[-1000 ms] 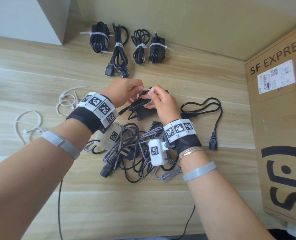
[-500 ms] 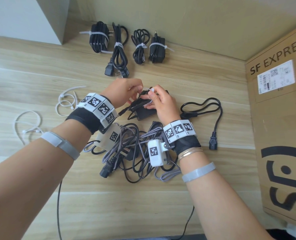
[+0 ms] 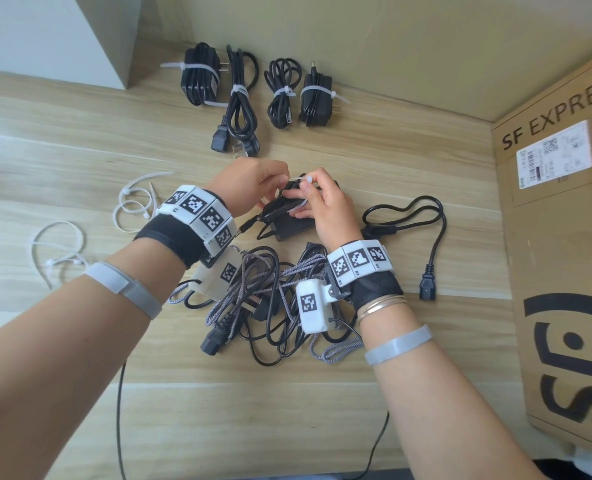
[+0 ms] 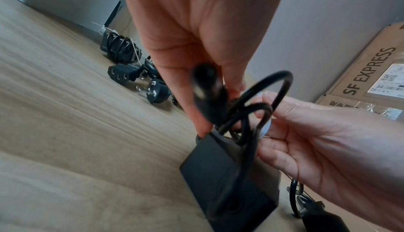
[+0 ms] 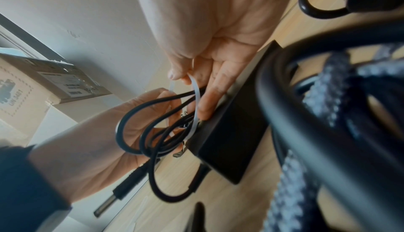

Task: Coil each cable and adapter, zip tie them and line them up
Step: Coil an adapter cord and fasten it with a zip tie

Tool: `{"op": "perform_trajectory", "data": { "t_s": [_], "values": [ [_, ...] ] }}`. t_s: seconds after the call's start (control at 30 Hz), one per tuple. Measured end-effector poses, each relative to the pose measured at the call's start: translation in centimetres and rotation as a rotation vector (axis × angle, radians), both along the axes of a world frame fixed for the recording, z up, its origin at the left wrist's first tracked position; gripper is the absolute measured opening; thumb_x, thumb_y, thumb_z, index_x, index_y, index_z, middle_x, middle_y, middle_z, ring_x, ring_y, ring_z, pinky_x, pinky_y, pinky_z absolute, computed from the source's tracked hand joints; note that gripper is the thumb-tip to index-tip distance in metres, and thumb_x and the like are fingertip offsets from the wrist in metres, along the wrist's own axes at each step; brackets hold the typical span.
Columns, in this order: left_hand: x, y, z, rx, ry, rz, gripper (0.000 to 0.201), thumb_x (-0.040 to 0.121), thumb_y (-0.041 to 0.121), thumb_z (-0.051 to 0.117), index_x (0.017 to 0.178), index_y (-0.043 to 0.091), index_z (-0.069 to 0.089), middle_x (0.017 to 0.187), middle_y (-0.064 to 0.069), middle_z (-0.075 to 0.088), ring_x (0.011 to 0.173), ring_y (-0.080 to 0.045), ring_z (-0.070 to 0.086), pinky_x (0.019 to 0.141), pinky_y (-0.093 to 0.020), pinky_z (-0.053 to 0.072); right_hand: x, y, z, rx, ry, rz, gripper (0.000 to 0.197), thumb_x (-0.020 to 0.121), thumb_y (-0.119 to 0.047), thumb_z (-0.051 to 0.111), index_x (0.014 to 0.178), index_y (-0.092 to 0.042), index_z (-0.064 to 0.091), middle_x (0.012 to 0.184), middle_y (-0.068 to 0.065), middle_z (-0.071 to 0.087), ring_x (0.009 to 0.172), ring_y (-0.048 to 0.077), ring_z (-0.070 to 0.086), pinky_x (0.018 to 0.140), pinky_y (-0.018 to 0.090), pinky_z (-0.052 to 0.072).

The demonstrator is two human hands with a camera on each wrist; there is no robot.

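Wooden tabletop [image 3: 322,427] bears the black adapter [image 3: 293,223], where the left hand [image 3: 249,183] pinches its coiled cord and the right hand [image 3: 325,206] pinches the zip tie [image 5: 195,97]; a slackened pinch would probably let the loops spring apart before the tie cinches.

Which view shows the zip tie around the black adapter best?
The right wrist view: the white zip tie loops clearly around the cord beside the adapter, pinched by the right hand. The head view shows only small white slivers; the left wrist view shows a blurred sliver behind the cord.
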State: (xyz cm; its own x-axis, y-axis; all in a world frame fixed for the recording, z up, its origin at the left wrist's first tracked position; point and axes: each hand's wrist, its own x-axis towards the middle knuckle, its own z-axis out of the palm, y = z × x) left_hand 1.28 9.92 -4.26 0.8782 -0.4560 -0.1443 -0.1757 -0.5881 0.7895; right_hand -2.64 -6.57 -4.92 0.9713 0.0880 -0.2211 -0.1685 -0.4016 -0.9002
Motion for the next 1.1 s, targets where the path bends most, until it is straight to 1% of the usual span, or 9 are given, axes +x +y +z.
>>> {"op": "perform_trajectory", "data": {
  "t_s": [0.17, 0.3, 0.4, 0.47, 0.57, 0.73, 0.93, 1.03, 1.1],
  "values": [
    [0.0, -0.1, 0.1, 0.016, 0.000, -0.007, 0.022, 0.098, 0.015, 0.041, 0.087, 0.003, 0.057, 0.075, -0.009, 0.060, 0.075, -0.027, 0.065, 0.056, -0.015, 0.050, 0.0, 0.0, -0.1, -0.038, 0.002, 0.014, 0.023, 0.099, -0.026, 0.043, 0.076, -0.029, 0.044, 0.090, -0.006, 0.072, 0.067, 0.018, 0.069, 0.075, 0.042, 0.057],
    [-0.1, -0.2, 0.4, 0.054, -0.075, -0.072, 0.022, 0.097, 0.016, 0.043, 0.088, 0.004, 0.060, 0.073, -0.007, 0.060, 0.071, -0.026, 0.063, 0.060, -0.025, 0.052, 0.3, 0.0, -0.1, -0.078, 0.003, 0.033, 0.021, 0.095, -0.025, 0.050, 0.076, -0.034, 0.049, 0.086, -0.006, 0.070, 0.065, 0.015, 0.069, 0.074, 0.043, 0.058],
    [-0.2, -0.4, 0.5, 0.054, -0.148, -0.105, 0.021, 0.096, 0.016, 0.047, 0.086, 0.006, 0.062, 0.071, -0.001, 0.059, 0.069, -0.026, 0.062, 0.065, -0.034, 0.051, 0.4, 0.2, 0.1, -0.013, 0.056, 0.001, 0.007, 0.092, -0.018, 0.057, 0.090, -0.021, 0.062, 0.079, -0.009, 0.065, 0.070, 0.018, 0.068, 0.078, 0.042, 0.057],
    [-0.3, -0.5, 0.5, 0.050, -0.183, -0.091, 0.019, 0.095, 0.016, 0.049, 0.088, 0.006, 0.064, 0.071, 0.003, 0.059, 0.071, -0.024, 0.062, 0.065, -0.030, 0.047, 0.3, 0.2, 0.3, 0.046, 0.090, -0.021, 0.012, 0.093, -0.018, 0.055, 0.095, -0.012, 0.065, 0.080, -0.005, 0.064, 0.073, 0.020, 0.067, 0.081, 0.043, 0.057],
    [-0.5, -0.6, 0.4, 0.055, -0.215, -0.075, 0.016, 0.093, 0.018, 0.052, 0.096, 0.009, 0.065, 0.075, 0.001, 0.062, 0.074, -0.024, 0.062, 0.066, -0.026, 0.041, 0.1, 0.1, 0.5, 0.086, 0.109, -0.055, 0.024, 0.099, -0.026, 0.042, 0.082, -0.025, 0.059, 0.088, 0.000, 0.062, 0.075, 0.020, 0.069, 0.083, 0.043, 0.056],
    [-0.9, -1.0, 0.7, 0.042, -0.234, -0.056, 0.027, 0.090, 0.023, 0.056, 0.115, 0.013, 0.057, 0.096, -0.003, 0.067, 0.079, -0.018, 0.057, 0.070, -0.025, 0.037, 0.2, 0.1, 0.7, 0.095, 0.088, -0.097, 0.022, 0.098, -0.020, 0.044, 0.077, -0.020, 0.039, 0.107, 0.028, 0.058, 0.084, 0.030, 0.069, 0.073, 0.037, 0.059],
    [-1.1, -1.4, 0.2, -0.038, -0.227, -0.104, 0.015, 0.088, 0.016, 0.059, 0.101, 0.008, 0.063, 0.090, -0.007, 0.055, 0.082, -0.026, 0.058, 0.077, -0.037, 0.049, 0.2, -0.1, 1.1, 0.157, 0.145, -0.044, 0.023, 0.098, -0.015, 0.044, 0.076, -0.013, 0.042, 0.108, 0.034, 0.058, 0.093, 0.035, 0.066, 0.077, 0.030, 0.058],
    [-1.0, -1.8, -0.2, -0.120, -0.163, -0.065, 0.012, 0.087, 0.012, 0.062, 0.097, 0.007, 0.066, 0.094, -0.002, 0.047, 0.084, -0.016, 0.053, 0.085, -0.019, 0.044, -0.1, -0.2, 1.4, 0.174, 0.138, -0.036, 0.026, 0.099, -0.012, 0.042, 0.073, -0.013, 0.039, 0.102, 0.036, 0.054, 0.098, 0.039, 0.064, 0.078, 0.027, 0.057],
    [-0.9, -1.9, -0.4, -0.110, -0.158, -0.058, 0.012, 0.086, 0.011, 0.062, 0.096, 0.006, 0.067, 0.098, -0.001, 0.044, 0.087, -0.014, 0.049, 0.080, -0.010, 0.036, -0.2, -0.2, 1.5, 0.194, 0.134, -0.014, 0.027, 0.099, -0.009, 0.040, 0.072, -0.014, 0.040, 0.114, 0.032, 0.052, 0.104, 0.041, 0.061, 0.080, 0.027, 0.057]
  ]
}}
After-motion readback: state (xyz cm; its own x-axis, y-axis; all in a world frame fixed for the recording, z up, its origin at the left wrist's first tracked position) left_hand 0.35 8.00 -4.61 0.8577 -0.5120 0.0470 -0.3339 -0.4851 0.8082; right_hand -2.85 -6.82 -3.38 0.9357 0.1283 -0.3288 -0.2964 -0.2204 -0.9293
